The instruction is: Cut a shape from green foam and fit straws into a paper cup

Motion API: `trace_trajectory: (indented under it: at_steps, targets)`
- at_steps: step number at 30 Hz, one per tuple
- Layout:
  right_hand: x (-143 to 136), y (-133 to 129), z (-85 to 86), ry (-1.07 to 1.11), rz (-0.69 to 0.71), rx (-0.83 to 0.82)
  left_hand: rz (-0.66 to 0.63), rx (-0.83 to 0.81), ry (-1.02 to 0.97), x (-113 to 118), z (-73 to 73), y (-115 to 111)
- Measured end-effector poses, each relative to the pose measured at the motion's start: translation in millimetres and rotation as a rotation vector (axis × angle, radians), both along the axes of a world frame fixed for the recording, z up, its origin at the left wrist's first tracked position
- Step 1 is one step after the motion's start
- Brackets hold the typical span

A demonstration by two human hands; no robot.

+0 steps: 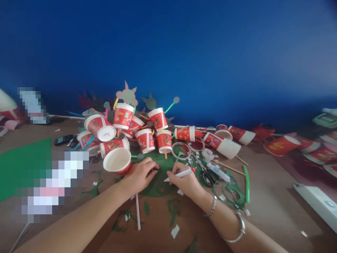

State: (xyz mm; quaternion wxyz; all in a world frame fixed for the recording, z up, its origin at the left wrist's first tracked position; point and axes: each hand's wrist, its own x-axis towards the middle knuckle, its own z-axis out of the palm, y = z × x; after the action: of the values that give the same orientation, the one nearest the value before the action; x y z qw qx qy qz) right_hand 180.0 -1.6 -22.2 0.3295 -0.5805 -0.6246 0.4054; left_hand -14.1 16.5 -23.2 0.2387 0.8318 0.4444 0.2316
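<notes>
In my right hand [183, 179] is a white marker [185, 173] with a red end, its tip pointing down and left onto a piece of green paper [150, 189]. A small red mark shows on that paper below the tip. My left hand [140, 175] rests on the paper's left side, fingers laid on it and holding nothing I can see. Just left of that hand stands a paper cup [117, 161], its white inside showing. A striped straw [138, 212] lies below my left wrist.
Behind my hands, red paper cups [123, 116] with straws and paper animal heads are heaped against the blue wall. Right of my right hand lie scissors [207, 177], a glue tube [218, 172], tape rolls [207, 154], a green straw [246, 184] and green scraps. A white power strip [317, 205] lies far right.
</notes>
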Motion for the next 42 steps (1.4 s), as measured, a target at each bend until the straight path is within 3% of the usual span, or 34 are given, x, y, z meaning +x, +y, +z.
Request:
trace_trajectory:
  at_steps: [8,15,23,42]
  targets:
    - [0.0,0.0,-0.3,0.013,-0.007,-0.012,-0.002,0.004,-0.009,0.0,-0.7,0.3]
    - [5.3,5.3,-5.0,0.302,-0.100,-0.011,-0.010,0.011,0.000,-0.7,0.2,-0.5]
    - [0.1,4.8,-1.2,0.113,-0.001,0.000,-0.013,0.011,-0.001,-0.5,-0.2,0.2]
    - [-1.0,4.5,-1.3,-0.037,0.019,0.010,-0.001,0.004,-0.002,-0.2,0.2,0.2]
